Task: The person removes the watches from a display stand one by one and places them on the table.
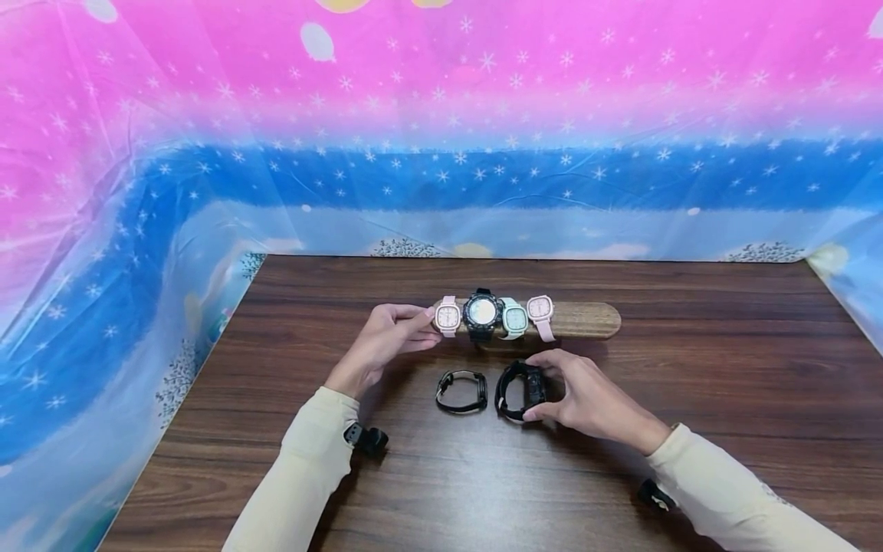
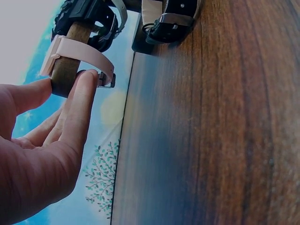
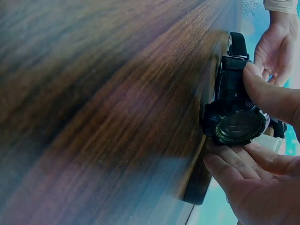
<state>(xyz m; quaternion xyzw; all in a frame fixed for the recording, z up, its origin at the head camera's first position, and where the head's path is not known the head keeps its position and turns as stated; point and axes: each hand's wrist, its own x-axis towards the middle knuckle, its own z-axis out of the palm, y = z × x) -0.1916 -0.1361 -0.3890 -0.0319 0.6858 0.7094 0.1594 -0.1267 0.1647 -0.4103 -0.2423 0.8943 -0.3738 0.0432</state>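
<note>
Right hand (image 1: 595, 400) pinched a black watch (image 1: 535, 386) in the head view, slimmer watch (image 1: 481, 391) just left of that grip. Left-wrist view: left hand (image 2: 44, 161) pinched a wooden bar (image 2: 64, 75) beside a pink watch (image 2: 89, 52). Right-wrist view: thumb (image 3: 269, 98) touched the strap (image 3: 232, 84).

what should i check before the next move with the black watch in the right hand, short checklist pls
1. Right hand has the black watch: ok, thumb and fingers grip it.
2. Left hand on the wooden bar: ok, at its left end.
3. Free room on the bar: ok, bare to the right of the rightmost pink watch.
4. That pink watch straight: not ok, it slants.
5. Loose watch apart from the held one: ok, narrow gap.
6. Held watch fully fastened: cannot tell.
</note>
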